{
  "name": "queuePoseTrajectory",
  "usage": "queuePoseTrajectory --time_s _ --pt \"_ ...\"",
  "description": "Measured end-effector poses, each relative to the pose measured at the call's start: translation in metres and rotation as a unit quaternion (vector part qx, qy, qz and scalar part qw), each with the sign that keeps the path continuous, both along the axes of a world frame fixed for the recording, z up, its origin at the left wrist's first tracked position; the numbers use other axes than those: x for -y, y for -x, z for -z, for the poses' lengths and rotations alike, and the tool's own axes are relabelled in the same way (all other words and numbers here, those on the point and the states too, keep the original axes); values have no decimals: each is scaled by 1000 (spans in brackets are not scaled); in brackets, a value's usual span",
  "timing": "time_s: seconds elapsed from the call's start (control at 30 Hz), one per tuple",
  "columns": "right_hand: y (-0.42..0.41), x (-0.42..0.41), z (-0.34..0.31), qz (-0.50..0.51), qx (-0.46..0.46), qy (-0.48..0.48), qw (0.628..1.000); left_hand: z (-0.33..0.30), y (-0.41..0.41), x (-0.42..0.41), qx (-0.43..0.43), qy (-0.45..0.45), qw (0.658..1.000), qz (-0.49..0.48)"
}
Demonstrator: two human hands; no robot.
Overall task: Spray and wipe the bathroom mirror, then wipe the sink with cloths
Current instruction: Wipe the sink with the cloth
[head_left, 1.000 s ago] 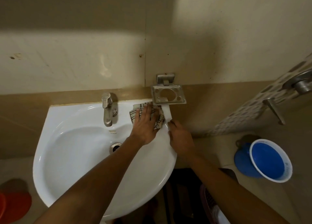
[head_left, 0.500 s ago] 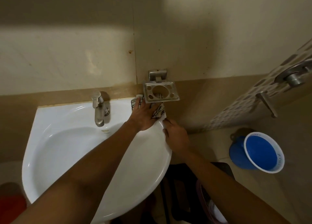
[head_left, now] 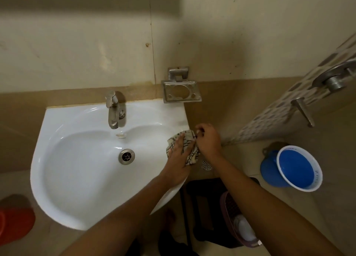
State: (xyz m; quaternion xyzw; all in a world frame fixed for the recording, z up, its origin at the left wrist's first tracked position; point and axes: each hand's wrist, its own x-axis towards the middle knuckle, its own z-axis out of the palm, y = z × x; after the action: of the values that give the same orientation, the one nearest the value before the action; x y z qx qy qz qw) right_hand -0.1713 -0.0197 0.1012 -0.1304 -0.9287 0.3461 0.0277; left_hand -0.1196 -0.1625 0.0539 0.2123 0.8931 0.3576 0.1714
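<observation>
A white sink (head_left: 57,120) is fixed to the beige wall, with a steel tap (head_left: 112,109) at its back and a drain (head_left: 126,156) in the bowl. A checked beige cloth (head_left: 190,159) lies on the sink's right rim. My left hand (head_left: 179,155) presses flat on the cloth with straight fingers. My right hand (head_left: 209,142) sits just right of it, off the rim, fingers curled and pinching the cloth's far corner. No mirror or spray bottle is in view.
A steel soap holder (head_left: 181,93) juts from the wall above the sink's right corner. A blue bucket (head_left: 298,169) stands on the floor at right, an orange tub (head_left: 13,223) at lower left, a dark basket (head_left: 231,207) under the sink. A door with a steel handle (head_left: 335,80) is at far right.
My left hand slid the cloth from the sink's back right corner, under the soap holder, down along the right rim. My right hand followed and now pinches the cloth's corner.
</observation>
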Motion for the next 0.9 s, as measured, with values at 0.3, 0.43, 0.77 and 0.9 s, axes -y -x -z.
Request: queuePoseTrajectory --time_s 0.3,0.43,0.77,0.9 --pt "-48 36 2 -155 -30 -97 983 -20 -73 55 66 45 996 42" --pt "-80 46 11 -209 -56 -164 962 -32 -105 110 48 71 995 46" --pt "-128 70 8 -205 -54 -237 948 -50 -123 263 -14 273 959 78" --pt "-143 81 8 -213 -51 -247 944 -53 -108 313 -36 328 942 57"
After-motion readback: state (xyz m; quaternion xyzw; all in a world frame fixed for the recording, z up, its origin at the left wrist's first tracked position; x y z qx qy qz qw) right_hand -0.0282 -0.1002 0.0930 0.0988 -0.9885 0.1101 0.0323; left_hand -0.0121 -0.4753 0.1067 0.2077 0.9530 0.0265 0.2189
